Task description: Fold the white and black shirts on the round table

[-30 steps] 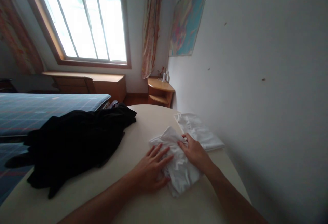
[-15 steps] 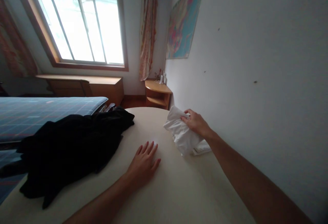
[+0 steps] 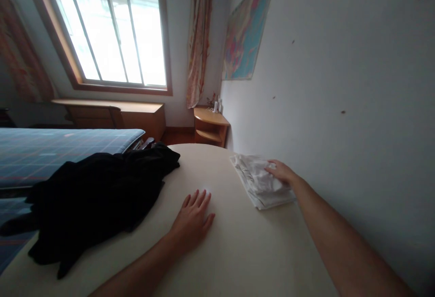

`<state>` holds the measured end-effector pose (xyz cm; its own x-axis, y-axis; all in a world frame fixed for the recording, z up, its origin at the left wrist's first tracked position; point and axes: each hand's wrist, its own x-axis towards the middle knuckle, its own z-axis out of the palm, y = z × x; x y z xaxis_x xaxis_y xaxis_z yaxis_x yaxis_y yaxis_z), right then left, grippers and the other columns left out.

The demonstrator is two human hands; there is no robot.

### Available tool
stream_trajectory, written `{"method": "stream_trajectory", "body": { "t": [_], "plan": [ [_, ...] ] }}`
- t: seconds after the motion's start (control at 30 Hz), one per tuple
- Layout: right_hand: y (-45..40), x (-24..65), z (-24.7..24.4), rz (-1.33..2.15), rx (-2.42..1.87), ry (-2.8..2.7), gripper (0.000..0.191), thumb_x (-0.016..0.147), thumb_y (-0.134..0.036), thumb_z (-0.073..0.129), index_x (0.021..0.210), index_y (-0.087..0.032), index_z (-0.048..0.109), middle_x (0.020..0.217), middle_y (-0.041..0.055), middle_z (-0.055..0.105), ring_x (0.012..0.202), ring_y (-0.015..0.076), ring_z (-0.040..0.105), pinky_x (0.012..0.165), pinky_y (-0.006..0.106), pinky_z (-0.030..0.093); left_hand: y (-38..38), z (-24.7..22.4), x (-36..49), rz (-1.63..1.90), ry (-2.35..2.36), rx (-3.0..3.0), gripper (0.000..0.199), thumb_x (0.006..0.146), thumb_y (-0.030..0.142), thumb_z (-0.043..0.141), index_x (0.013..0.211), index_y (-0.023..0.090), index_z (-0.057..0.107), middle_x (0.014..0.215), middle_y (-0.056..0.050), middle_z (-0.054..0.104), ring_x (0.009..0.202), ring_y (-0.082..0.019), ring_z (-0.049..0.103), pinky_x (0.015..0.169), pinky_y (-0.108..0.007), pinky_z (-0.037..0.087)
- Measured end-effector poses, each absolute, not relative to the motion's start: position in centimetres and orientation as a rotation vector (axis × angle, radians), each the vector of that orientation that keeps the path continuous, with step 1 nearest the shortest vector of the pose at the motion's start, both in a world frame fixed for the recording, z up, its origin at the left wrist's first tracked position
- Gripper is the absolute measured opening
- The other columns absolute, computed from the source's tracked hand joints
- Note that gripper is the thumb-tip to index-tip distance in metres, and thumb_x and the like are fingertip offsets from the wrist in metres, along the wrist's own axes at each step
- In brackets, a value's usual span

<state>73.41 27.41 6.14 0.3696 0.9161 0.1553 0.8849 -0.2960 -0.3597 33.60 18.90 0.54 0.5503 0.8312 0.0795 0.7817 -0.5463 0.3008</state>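
Note:
My left hand (image 3: 192, 219) lies flat on the pale round-edged table (image 3: 217, 261), fingers spread, with nothing in it. To its right, a folded white cloth (image 3: 253, 179), perhaps a garment, lies in a crumpled stack near the wall. On top of that cloth rests my right hand (image 3: 282, 172), its fingers stretched over the right part of the stack. A black garment (image 3: 98, 188) is spread loosely at the table's left side, apart from both hands.
A mattress with blue plaid (image 3: 68, 152) stands beyond the table's left edge. The white wall (image 3: 322, 84) runs close along the right side. Farther back are a wooden corner shelf (image 3: 210, 117), a long desk (image 3: 136, 107) and a window (image 3: 112, 30).
The white cloth, lifted and bunched in my right hand before, now lies flatter and farther right. My right hand has moved right and down with it. My left hand has stayed put.

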Motion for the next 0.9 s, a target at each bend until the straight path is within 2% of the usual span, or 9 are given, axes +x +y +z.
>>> {"method": "stream_trajectory", "body": {
  "t": [0.1,0.23,0.33,0.43,0.57,0.63,0.73,0.83,0.9],
  "plan": [
    [26.9,73.8,4.8,0.090,-2.251,-1.622,0.050,0.088,-0.035,0.060,0.133,-0.014,0.060,0.127,0.0134,0.067,0.112,0.0217,0.065,0.096,0.028,0.048,18.9,0.4,33.6,0.326,1.356,2.561,0.061,0.098,0.043,0.039,0.154,0.017,0.036,0.161,-0.008,0.032,0.150,-0.030,0.023,0.122,-0.051,0.020],
    [27.6,72.9,5.0,-0.048,-2.307,-1.593,0.053,0.090,-0.043,0.054,0.135,-0.014,0.060,0.137,0.0193,0.059,0.122,0.0318,0.058,0.104,0.043,0.043,19.0,0.3,33.6,0.339,1.358,2.565,0.061,0.098,0.044,0.039,0.153,0.017,0.037,0.161,-0.009,0.032,0.150,-0.030,0.023,0.122,-0.051,0.020],
    [28.1,70.4,5.0,-0.208,-2.278,-1.638,0.058,0.096,-0.053,0.041,0.143,-0.020,0.053,0.150,0.0145,0.047,0.135,0.0320,0.045,0.111,0.046,0.035,19.0,0.3,33.5,0.319,1.359,2.571,0.059,0.098,0.042,0.040,0.152,0.019,0.040,0.161,-0.008,0.031,0.150,-0.030,0.022,0.122,-0.050,0.019],
    [28.0,67.2,4.0,-0.158,-2.329,-1.783,0.069,0.095,-0.067,0.028,0.151,-0.030,0.042,0.158,0.0081,0.038,0.142,0.0342,0.035,0.115,0.053,0.027,19.0,0.3,33.5,0.307,1.353,2.575,0.056,0.097,0.040,0.042,0.151,0.021,0.042,0.162,-0.008,0.030,0.151,-0.030,0.022,0.122,-0.051,0.019],
    [27.4,64.7,2.9,0.006,-2.516,-1.836,0.077,0.089,-0.077,0.030,0.155,-0.037,0.029,0.165,0.0030,0.022,0.149,0.0420,0.014,0.114,0.065,0.015,19.0,0.4,33.5,0.304,1.348,2.579,0.057,0.097,0.038,0.043,0.151,0.021,0.042,0.162,-0.008,0.029,0.151,-0.030,0.021,0.122,-0.051,0.019],
    [27.0,64.2,3.0,0.010,-2.514,-1.829,0.077,0.090,-0.073,0.034,0.156,-0.034,0.030,0.165,0.0056,0.022,0.149,0.0427,0.014,0.114,0.065,0.014,19.0,0.5,33.4,0.315,1.349,2.580,0.057,0.096,0.038,0.043,0.150,0.021,0.042,0.162,-0.009,0.030,0.151,-0.030,0.022,0.122,-0.050,0.019],
    [26.3,63.0,3.3,-0.033,-2.402,-1.845,0.073,0.090,-0.067,0.043,0.152,-0.027,0.041,0.161,0.0117,0.032,0.146,0.0434,0.024,0.113,0.064,0.020,19.0,0.5,33.4,0.331,1.341,2.584,0.057,0.096,0.038,0.043,0.150,0.019,0.043,0.161,-0.010,0.032,0.150,-0.030,0.023,0.122,-0.051,0.020],
    [25.0,60.2,2.5,-0.138,-2.218,-1.893,0.064,0.092,-0.056,0.048,0.146,-0.022,0.049,0.157,0.0138,0.039,0.145,0.0382,0.029,0.114,0.058,0.024,18.9,0.3,33.4,0.345,1.325,2.586,0.057,0.096,0.039,0.044,0.150,0.020,0.043,0.161,-0.010,0.032,0.150,-0.031,0.023,0.122,-0.052,0.020],
    [23.9,58.0,1.5,-0.143,-2.087,-1.956,0.060,0.093,-0.051,0.048,0.144,-0.019,0.052,0.156,0.0137,0.039,0.146,0.0337,0.029,0.117,0.054,0.021,18.9,0.2,33.4,0.351,1.324,2.577,0.056,0.096,0.039,0.045,0.149,0.021,0.044,0.160,-0.010,0.033,0.150,-0.030,0.024,0.122,-0.052,0.020]
  ]
}}
